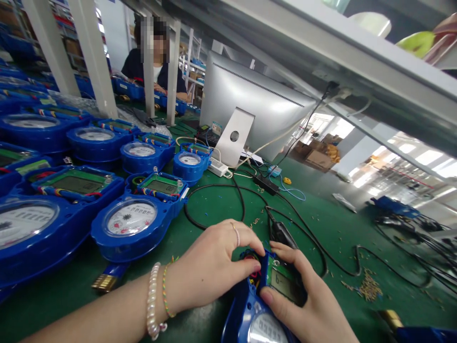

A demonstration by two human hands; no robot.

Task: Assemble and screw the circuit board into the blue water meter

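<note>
A blue water meter (240,312) stands in front of me at the bottom of the view, its round dial (266,328) partly cut off by the frame edge. My right hand (310,295) grips the green circuit board (268,274) with its grey display (283,285), thumb on the near edge and fingers on the far one. The board sits at the meter's upper housing; whether it is seated there I cannot tell. Thumb and forefinger of my left hand (217,267) reach into the compartment beside it, closed on thin coloured wires (253,275). The fingertips partly hide the wires.
Several similar blue meters (130,238) stand in rows on the left. Black cables (314,238), a black handheld tool (282,233) and a pile of small screws (369,285) lie on the green table. A monitor (257,90) stands behind; a person (153,71) sits beyond metal posts.
</note>
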